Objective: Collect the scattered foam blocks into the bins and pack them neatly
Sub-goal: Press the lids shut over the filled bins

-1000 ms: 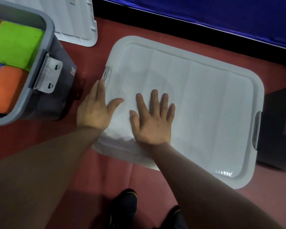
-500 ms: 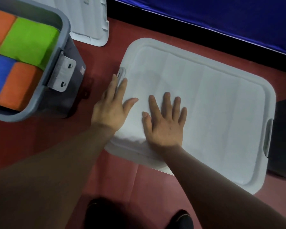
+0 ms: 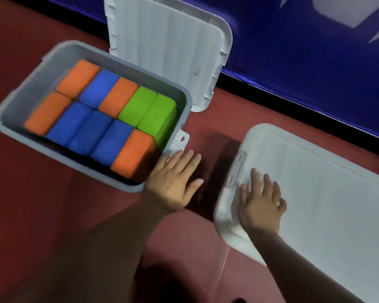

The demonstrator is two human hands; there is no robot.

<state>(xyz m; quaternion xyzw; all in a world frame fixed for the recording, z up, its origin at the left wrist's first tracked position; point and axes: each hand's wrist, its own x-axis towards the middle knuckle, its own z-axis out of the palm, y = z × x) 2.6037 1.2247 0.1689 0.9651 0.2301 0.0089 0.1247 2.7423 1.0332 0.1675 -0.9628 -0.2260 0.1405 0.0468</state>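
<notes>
Right, packing looks done: foam blocks [image 3: 96, 119] sit in tight rows inside the open bin [image 3: 1, 119], none loose in view. The left hand [image 3: 173, 180] is flat, fingers spread, at that bin's near corner by its latch [image 3: 181, 138]; the right hand [image 3: 260, 202] lies flat, gripping nothing, on the second bin's lid [image 3: 328, 193]. Next, probably: fetch the spare lid [image 3: 166, 44] leaning behind it, seat it square.

Orange, blue and green foam blocks [image 3: 101, 119] lie in the open grey plastic bin [image 3: 26, 90]. Behind this bin lies a ribbed white plastic lid [image 3: 166, 44]; to the right of it, apart, a smooth white plastic lid [image 3: 326, 193].
</notes>
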